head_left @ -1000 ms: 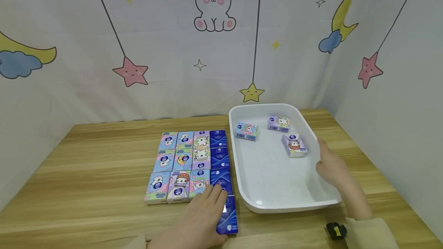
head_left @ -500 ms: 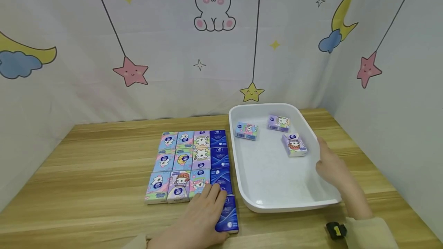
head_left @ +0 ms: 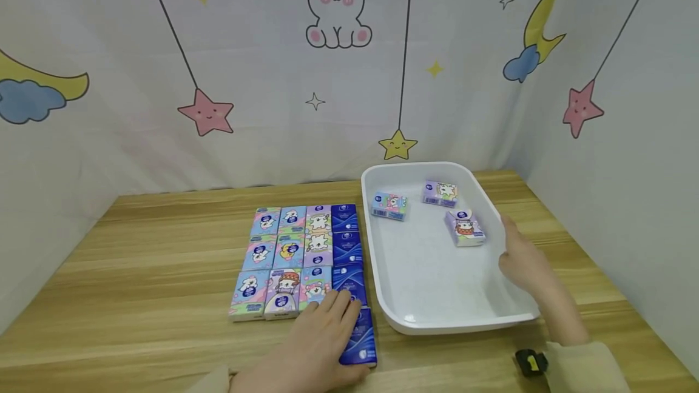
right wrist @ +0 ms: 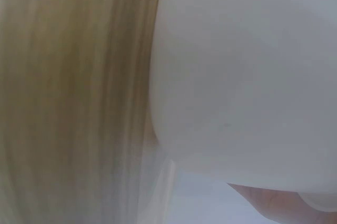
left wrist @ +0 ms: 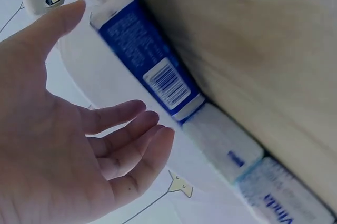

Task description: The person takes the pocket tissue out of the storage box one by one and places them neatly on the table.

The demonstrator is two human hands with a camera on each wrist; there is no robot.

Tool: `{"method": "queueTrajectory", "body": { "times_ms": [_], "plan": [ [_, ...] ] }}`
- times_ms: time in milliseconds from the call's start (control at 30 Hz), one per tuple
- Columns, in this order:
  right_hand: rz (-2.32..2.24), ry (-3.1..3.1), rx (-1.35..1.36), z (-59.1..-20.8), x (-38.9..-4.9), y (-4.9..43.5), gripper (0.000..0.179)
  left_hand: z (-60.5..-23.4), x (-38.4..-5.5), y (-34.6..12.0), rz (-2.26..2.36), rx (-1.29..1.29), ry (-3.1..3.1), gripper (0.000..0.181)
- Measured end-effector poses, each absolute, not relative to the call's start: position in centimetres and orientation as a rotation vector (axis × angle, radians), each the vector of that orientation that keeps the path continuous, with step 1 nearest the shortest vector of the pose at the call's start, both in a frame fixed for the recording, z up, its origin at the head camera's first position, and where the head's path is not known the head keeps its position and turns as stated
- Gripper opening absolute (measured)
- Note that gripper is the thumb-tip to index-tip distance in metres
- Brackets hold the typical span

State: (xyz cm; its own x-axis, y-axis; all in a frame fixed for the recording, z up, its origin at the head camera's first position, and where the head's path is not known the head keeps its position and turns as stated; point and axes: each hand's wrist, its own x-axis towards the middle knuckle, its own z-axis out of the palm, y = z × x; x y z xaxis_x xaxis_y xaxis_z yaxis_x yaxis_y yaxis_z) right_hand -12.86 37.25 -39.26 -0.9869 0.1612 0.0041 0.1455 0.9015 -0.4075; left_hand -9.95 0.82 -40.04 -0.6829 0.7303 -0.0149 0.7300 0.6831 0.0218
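My left hand (head_left: 317,335) is over a dark blue tissue pack (head_left: 361,344) at the near end of the blue column, its fingertips toward the blue pack behind. In the left wrist view, thumb and loosely bent fingers (left wrist: 126,150) are spread apart beside the barcoded side of the blue pack (left wrist: 152,66). My right hand (head_left: 526,265) holds the right rim of the white tray (head_left: 426,323), thumb inside and one finger straight along the rim; its other fingers are hidden. The tray's outer wall (right wrist: 237,87) fills much of the right wrist view.
Cartoon-printed tissue packs (head_left: 289,250) lie in tight rows left of the blue column. Inside the tray are a blue pack (head_left: 389,206) and two purple packs (head_left: 440,193). Behind the wooden table (head_left: 153,296) hangs a printed curtain (head_left: 262,65).
The left thumb has spread rightward along the near edge of the front blue pack, which has shifted very slightly. The right hand and tray stay in place.
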Motion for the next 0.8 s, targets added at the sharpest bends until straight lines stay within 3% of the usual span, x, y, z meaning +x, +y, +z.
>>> {"method": "queueTrajectory", "body": {
  "times_ms": [467,800],
  "plan": [
    [0.642,-3.022,-0.229,-39.2,-13.0,37.0,0.075,-36.7,-12.2,1.3,0.197,1.275,2.972,0.067],
    [0.645,-3.027,-0.237,-39.1,-12.9,37.2,0.075,-34.7,-15.6,3.1,0.374,1.255,2.946,0.07]
  ]
}}
